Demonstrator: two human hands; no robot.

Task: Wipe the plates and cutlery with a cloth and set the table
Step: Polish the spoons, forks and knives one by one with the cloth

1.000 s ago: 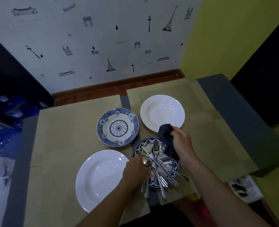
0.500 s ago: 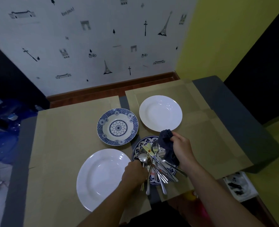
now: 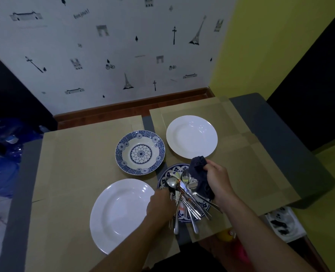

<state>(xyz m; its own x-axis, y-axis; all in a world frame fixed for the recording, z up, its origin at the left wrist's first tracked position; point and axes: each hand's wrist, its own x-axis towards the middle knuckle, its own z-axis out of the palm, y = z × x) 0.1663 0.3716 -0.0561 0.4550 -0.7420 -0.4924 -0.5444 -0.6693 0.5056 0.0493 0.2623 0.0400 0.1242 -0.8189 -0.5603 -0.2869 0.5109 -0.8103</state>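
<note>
Two bare arms: left forearm (image 3: 127, 248) and left hand (image 3: 160, 205), right forearm (image 3: 260, 232) and right hand (image 3: 219, 181).

Both bare forearms reach forward from the lower edge of the view, converging. The left hand (image 3: 160, 204) is knuckles up, with its fingers curled down around handles in the cutlery (image 3: 184, 195). The right hand (image 3: 219, 181), just beyond it, has its fingers closed, clutching a bunched cloth (image 3: 199, 172).
</note>
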